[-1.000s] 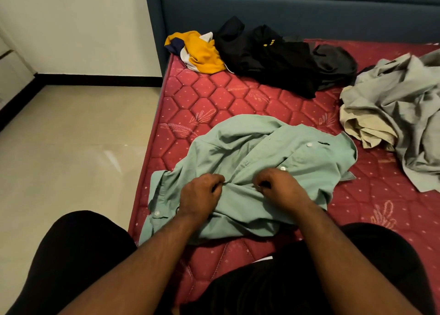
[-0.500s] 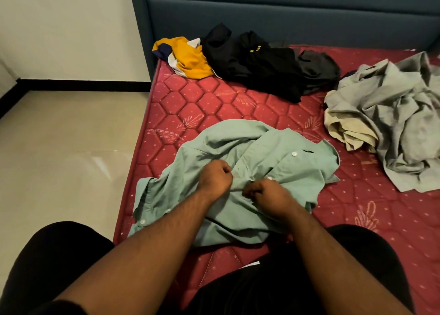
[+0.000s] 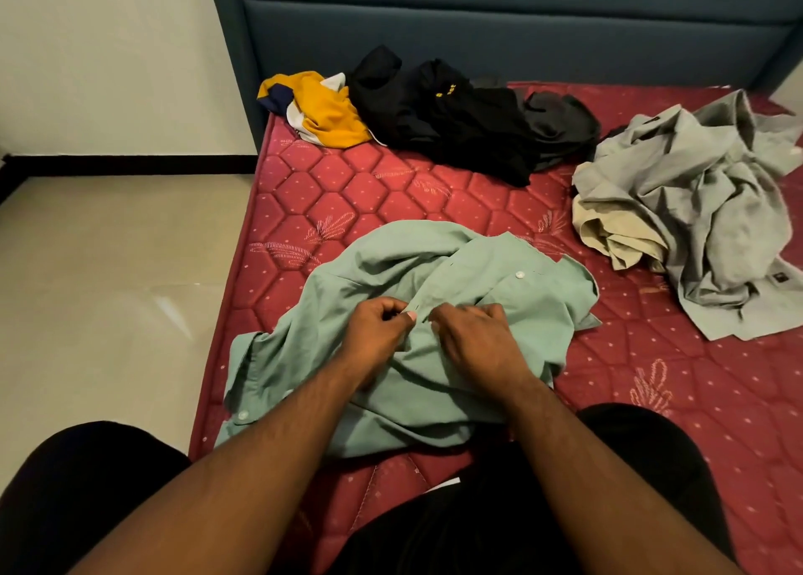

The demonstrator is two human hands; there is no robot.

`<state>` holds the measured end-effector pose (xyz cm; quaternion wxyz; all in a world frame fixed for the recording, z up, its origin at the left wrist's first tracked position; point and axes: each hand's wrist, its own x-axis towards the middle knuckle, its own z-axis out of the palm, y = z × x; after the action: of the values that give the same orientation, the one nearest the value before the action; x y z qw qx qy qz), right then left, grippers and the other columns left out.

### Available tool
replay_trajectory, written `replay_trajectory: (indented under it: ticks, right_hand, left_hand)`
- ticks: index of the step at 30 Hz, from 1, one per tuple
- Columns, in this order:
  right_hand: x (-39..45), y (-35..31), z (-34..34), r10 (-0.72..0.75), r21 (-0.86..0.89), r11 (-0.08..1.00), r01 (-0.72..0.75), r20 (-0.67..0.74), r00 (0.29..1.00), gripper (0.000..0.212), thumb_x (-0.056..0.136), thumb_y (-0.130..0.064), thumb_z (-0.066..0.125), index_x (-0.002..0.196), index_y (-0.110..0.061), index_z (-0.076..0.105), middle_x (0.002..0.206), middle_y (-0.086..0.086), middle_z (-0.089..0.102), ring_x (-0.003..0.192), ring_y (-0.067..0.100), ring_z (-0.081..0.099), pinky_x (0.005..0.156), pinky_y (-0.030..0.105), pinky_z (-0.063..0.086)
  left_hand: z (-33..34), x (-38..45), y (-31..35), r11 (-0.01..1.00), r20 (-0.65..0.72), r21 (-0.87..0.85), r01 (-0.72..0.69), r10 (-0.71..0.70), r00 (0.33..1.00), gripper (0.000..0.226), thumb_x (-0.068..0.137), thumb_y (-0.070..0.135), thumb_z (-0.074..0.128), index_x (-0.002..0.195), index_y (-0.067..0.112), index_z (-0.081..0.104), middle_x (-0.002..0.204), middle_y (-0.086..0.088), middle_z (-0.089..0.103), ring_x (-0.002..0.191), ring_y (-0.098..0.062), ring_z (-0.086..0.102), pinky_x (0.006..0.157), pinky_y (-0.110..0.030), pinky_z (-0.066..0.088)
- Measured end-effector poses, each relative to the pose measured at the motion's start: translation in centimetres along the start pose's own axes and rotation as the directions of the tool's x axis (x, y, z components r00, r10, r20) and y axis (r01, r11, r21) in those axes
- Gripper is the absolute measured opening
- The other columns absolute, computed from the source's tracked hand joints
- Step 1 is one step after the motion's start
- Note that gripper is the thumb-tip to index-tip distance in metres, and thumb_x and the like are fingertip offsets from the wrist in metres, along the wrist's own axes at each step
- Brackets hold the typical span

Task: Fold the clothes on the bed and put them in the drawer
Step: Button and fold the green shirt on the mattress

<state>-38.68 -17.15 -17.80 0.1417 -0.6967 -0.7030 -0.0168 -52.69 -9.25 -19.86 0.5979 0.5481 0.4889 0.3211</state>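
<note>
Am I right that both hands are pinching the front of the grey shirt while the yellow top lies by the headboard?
Not quite: the head view shows the left hand and right hand pinching the green shirt. The grey shirt lies untouched to the right. The yellow top is indeed by the headboard.

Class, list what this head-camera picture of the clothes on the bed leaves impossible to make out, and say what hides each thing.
1. Head view: the drawer is nowhere in frame.
2. What the left hand and right hand pinch on the green shirt: curled fingers cover it.
3. The yellow mark on the black clothes: too small to read.
4. The grey garment: crumpled, and cut off by the right edge.
</note>
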Motion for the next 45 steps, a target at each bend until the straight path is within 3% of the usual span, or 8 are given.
replay_trajectory:
  ticks: [6,16,22,29,32,35,39,45]
  right_hand:
    - [0.0,-0.4,-0.3,-0.046,0.143,0.987,0.067,-0.15,0.988,0.033,0.091,-0.03,0.036,0.092,-0.012,0.064,0.075,0.006,0.067,0.066,0.031,0.064,0.052,0.038,0.052]
    - [-0.1,-1.1,0.3,-0.069,0.357,0.921,0.155,-0.242,0.968,0.013,0.087,-0.019,0.061,0.088,-0.012,0.072,0.079,0.0,0.072,0.071,0.015,0.064,0.065,0.029,0.049]
    - [-0.1,-1.0,0.1,-0.002,0.458,0.881,0.118,-0.246,0.969,0.005,0.084,-0.012,0.068,0.087,-0.014,0.071,0.082,-0.006,0.072,0.072,0.008,0.064,0.069,0.027,0.05]
    - [-0.2,-1.1,0.1,0.117,0.608,0.794,-0.001,-0.151,0.982,0.017,0.082,-0.011,0.076,0.091,-0.015,0.062,0.074,-0.007,0.066,0.065,0.012,0.062,0.064,0.029,0.05]
    - [-0.3,-1.0,0.3,0.085,0.604,0.797,-0.003,-0.108,0.99,0.028,0.083,-0.014,0.075,0.107,-0.02,0.063,0.08,-0.003,0.071,0.072,0.013,0.067,0.069,0.029,0.052]
    - [-0.2,-1.0,0.6,0.004,0.574,0.817,0.056,-0.104,0.995,0.045,0.084,-0.01,0.073,0.127,-0.019,0.062,0.092,-0.001,0.074,0.081,0.008,0.067,0.079,0.016,0.05]
    - [0.2,-0.8,0.6,-0.044,0.502,0.86,0.093,-0.11,0.993,0.033,0.089,-0.014,0.068,0.122,-0.015,0.067,0.11,0.001,0.072,0.1,0.007,0.064,0.088,0.013,0.045]
    - [0.2,-0.6,0.3,0.06,0.573,0.82,0.014,-0.11,0.992,0.024,0.085,-0.011,0.072,0.107,-0.013,0.065,0.079,-0.007,0.069,0.073,0.006,0.065,0.071,0.013,0.047]
  left_hand:
    - [-0.9,-2.0,1.0,0.996,0.078,0.01,-0.094,0.093,0.993,0.015,0.088,0.003,0.067,0.094,0.015,0.073,0.077,-0.012,0.069,0.069,-0.011,0.059,0.071,-0.026,0.05]
    - [-3.0,-3.8,1.2,0.991,0.11,0.019,-0.129,0.126,0.986,0.012,0.087,0.007,0.07,0.097,0.009,0.076,0.094,-0.014,0.073,0.083,-0.013,0.067,0.082,-0.028,0.054]
    - [-2.9,-3.7,1.2,0.955,0.061,0.214,-0.203,0.195,0.979,0.013,0.085,0.01,0.072,0.097,0.012,0.077,0.089,0.001,0.074,0.05,0.011,0.053,0.055,-0.005,0.037]
    - [-2.2,-4.3,1.0,0.991,0.045,-0.018,-0.129,0.13,0.991,0.018,0.078,0.002,0.077,0.095,0.008,0.077,0.088,-0.006,0.075,0.075,-0.012,0.069,0.073,-0.023,0.055]
    - [-2.1,-4.7,0.7,0.985,0.051,0.007,-0.171,0.171,0.984,0.022,0.078,-0.002,0.075,0.093,0.014,0.076,0.085,0.001,0.075,0.064,0.002,0.065,0.067,-0.014,0.049]
    - [-2.1,-4.8,0.2,0.976,0.012,0.03,-0.214,0.214,0.977,0.026,0.077,0.001,0.077,0.092,0.022,0.078,0.085,0.008,0.076,0.079,-0.002,0.07,0.079,-0.019,0.053]
    - [-1.8,-5.0,0.0,0.966,-0.063,0.038,-0.258,0.259,0.964,0.021,0.076,0.004,0.079,0.087,0.021,0.079,0.08,0.01,0.076,0.079,-0.003,0.071,0.077,-0.016,0.052]
    - [-0.9,-4.8,-0.6,0.983,-0.072,-0.127,-0.133,0.125,0.99,0.012,0.076,0.007,0.08,0.087,0.012,0.079,0.083,-0.005,0.076,0.084,-0.022,0.072,0.083,-0.034,0.058]
